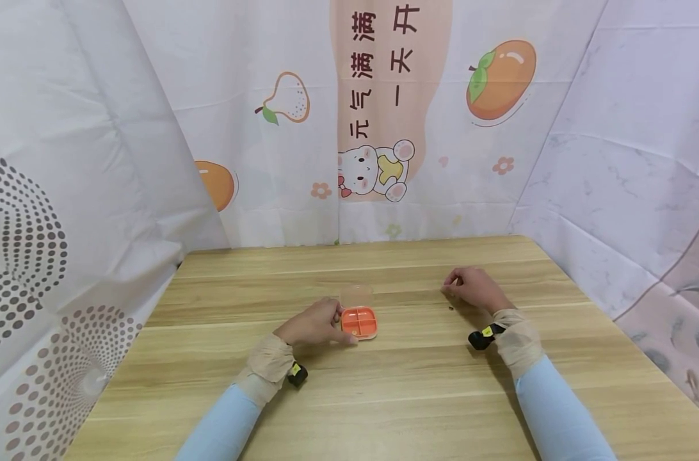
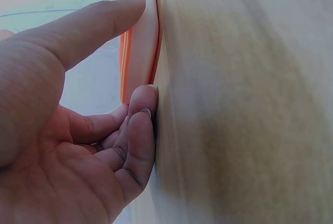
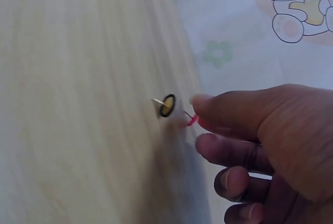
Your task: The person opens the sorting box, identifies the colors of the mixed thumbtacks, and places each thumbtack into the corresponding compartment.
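A small orange pill box [image 1: 367,315] stands on the table with its clear lid [image 1: 356,296] raised at the back. Its inside is divided into compartments, and a tiny pale thing lies in the front left one. My left hand [image 1: 315,325] holds the box, thumb along the near side and fingers at the left edge. Off to the right, my right hand [image 1: 475,288] pinches a small pink stud [image 3: 192,121] with a thin metal pin at the thumb and forefinger tips. A gold stud with a black rim [image 3: 167,106] lies beside those fingertips, its pin sticking up.
The wooden table [image 1: 407,384] reaches back to a printed curtain [image 1: 303,153]. More cloth hangs along the left and right sides. Each wrist wears a small black camera, such as the one on the right wrist [image 1: 481,338].
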### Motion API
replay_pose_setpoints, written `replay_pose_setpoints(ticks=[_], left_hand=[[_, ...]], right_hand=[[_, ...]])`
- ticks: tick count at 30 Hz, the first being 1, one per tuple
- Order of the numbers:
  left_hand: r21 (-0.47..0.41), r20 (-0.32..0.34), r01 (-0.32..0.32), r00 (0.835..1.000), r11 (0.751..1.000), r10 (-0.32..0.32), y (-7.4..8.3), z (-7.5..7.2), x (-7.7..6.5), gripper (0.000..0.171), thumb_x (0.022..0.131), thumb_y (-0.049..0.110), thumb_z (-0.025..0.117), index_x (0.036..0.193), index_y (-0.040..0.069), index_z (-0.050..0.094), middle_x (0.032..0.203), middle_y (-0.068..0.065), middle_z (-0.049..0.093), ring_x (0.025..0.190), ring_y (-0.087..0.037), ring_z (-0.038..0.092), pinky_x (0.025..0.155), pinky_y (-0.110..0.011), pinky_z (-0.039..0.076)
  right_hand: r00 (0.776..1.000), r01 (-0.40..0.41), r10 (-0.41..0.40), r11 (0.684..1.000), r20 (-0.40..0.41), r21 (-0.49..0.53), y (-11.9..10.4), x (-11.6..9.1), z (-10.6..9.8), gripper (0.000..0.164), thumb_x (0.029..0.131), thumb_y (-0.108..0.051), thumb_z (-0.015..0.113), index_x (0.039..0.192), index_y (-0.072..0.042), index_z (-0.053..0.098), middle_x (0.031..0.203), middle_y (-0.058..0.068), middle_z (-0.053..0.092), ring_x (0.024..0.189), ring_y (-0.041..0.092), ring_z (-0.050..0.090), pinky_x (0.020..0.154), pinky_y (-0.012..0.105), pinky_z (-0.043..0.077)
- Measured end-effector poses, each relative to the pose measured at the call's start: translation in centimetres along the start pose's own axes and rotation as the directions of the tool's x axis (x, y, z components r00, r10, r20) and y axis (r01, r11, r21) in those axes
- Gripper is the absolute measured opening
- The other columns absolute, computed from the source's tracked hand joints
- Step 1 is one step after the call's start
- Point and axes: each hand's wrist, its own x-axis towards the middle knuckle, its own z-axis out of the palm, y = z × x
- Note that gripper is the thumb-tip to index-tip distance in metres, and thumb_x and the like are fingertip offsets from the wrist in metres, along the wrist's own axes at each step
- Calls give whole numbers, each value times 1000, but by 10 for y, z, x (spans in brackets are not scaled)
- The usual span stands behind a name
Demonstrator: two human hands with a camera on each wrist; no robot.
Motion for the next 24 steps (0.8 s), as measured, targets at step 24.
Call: replay_pose_setpoints(ticks=[24], left_hand=[[23, 2, 4, 1000, 1000, -4, -2, 0, 1, 54, 74, 44, 82, 104, 8, 56, 98, -9, 57, 80, -18, 48, 64, -27, 43]], right_hand=[[994, -85, 77, 991, 74, 103, 1, -3, 3, 14, 98, -20, 59, 97, -7, 65, 73, 1, 62, 62, 16, 57, 58, 31, 46]])
